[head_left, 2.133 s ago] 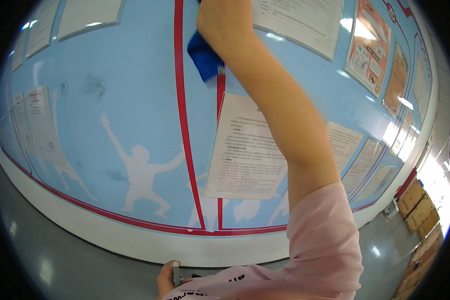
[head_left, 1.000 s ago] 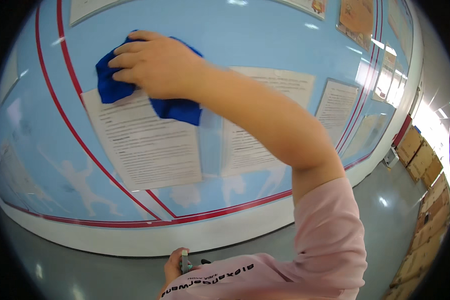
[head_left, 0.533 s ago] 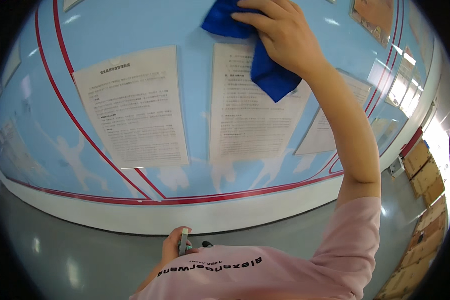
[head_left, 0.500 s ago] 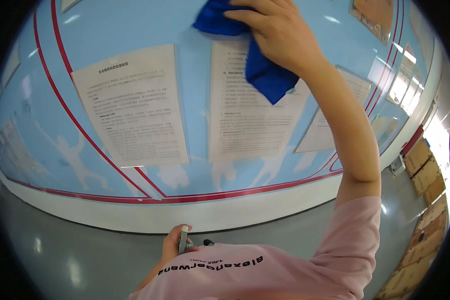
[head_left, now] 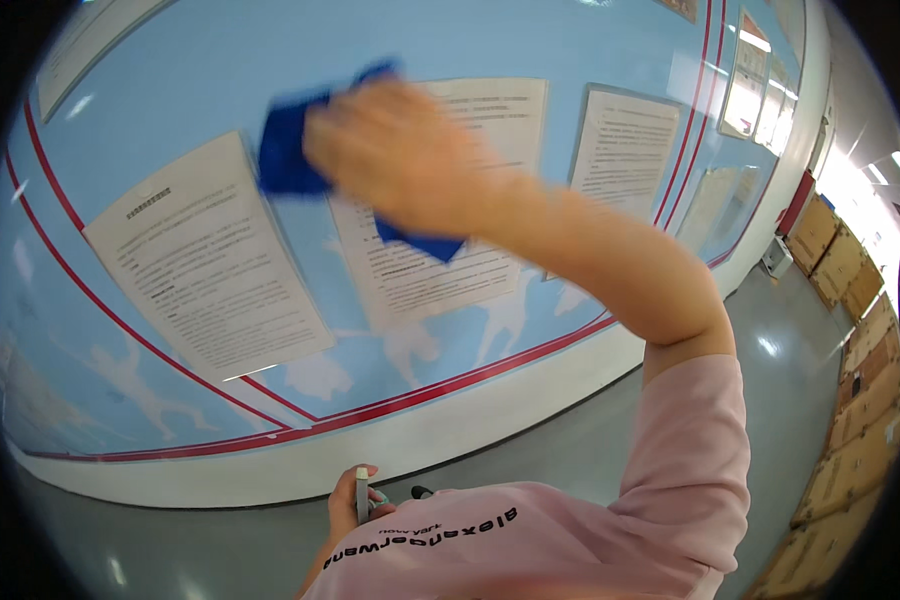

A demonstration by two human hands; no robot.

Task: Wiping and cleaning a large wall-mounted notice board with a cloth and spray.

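Here, my right hand [head_left: 400, 155] grasps the cloth [head_left: 290, 150], palm toward the board [head_left: 270, 60], probably so it presses over the left part of the middle sheet [head_left: 500, 115], while my left hand [head_left: 344, 502] clasps a slim grey object [head_left: 362, 496] low, out of the way.

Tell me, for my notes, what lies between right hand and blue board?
Head view shows a blue cloth under the right hand, partly over a printed sheet.
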